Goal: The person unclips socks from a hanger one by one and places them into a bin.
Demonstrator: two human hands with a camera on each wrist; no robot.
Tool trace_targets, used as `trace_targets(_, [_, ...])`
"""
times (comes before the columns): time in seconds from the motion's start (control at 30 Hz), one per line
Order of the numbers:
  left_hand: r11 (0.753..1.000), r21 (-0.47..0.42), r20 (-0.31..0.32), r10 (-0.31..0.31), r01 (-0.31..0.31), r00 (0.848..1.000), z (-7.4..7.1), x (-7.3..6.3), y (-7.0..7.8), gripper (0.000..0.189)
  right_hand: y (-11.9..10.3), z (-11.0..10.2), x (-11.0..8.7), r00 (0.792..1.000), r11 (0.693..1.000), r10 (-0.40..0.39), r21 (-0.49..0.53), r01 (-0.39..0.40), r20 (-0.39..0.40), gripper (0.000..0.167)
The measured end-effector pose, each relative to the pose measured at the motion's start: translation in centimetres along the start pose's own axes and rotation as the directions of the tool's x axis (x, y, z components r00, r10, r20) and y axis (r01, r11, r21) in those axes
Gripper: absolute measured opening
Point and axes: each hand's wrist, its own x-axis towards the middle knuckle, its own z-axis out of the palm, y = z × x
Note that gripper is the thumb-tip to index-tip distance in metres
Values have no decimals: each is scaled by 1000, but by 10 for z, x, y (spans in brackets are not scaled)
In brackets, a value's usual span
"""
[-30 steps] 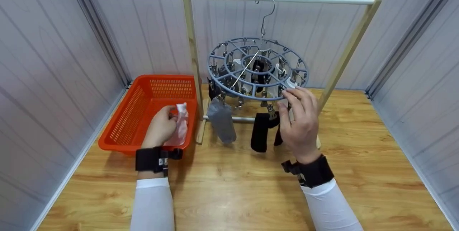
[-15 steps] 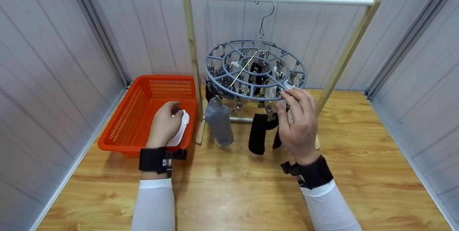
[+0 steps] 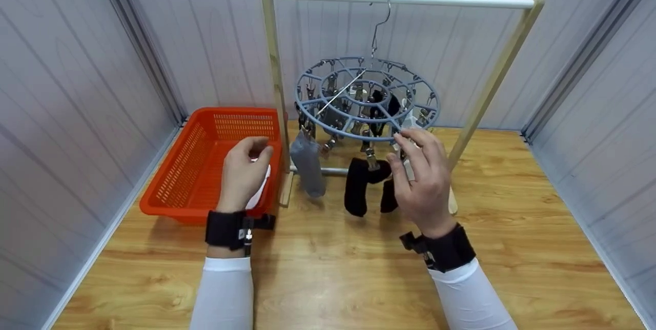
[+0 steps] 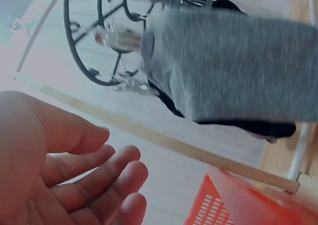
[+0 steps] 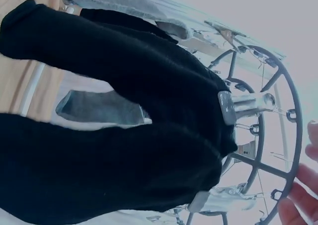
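Note:
My left hand (image 3: 245, 171) is held over the orange basket (image 3: 169, 186), fingers loosely bent and nothing between them, as the left wrist view also shows. A white sock (image 3: 259, 189) in the basket lies partly hidden behind that hand. My right hand (image 3: 423, 181) reaches up to the round grey clip hanger (image 3: 353, 136), fingertips touching its near rim and thumb apart below. A black sock (image 3: 356, 191) hangs folded over from clips beside the right hand; the right wrist view shows its dark fabric (image 5: 119, 170) up close. A grey sock (image 3: 309, 168) hangs at the hanger's left.
The hanger's hook (image 3: 382, 17) hangs on the white rail (image 3: 461, 2) of a wooden-legged stand (image 3: 499, 74). More dark, grey and white socks hang farther back among metal clips. Panelled walls (image 3: 77, 89) enclose a wood-grain surface (image 3: 333, 268).
The hanger has turned, its front socks shifting left, with my right hand drifting slightly left at the rim. My left hand let go of the white sock in the basket and moved right and up.

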Motion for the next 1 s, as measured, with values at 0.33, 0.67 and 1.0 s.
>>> trace_targets(0.33, [999, -37, 48, 19, -17, 999, 11, -2, 10, 28, 5, -2, 1, 996, 1000, 27, -7, -27, -82, 35])
trace_targets(0.67, [991, -112, 212, 93, -70, 973, 20, -5, 16, 25, 8, 0, 0, 995, 998, 53, -38, -57, -86, 41])
trace_targets(1.0, [990, -129, 348, 93, -51, 933, 43, -10, 20, 27, 9, 0, -3, 997, 996, 67, -52, -69, -32, 40])
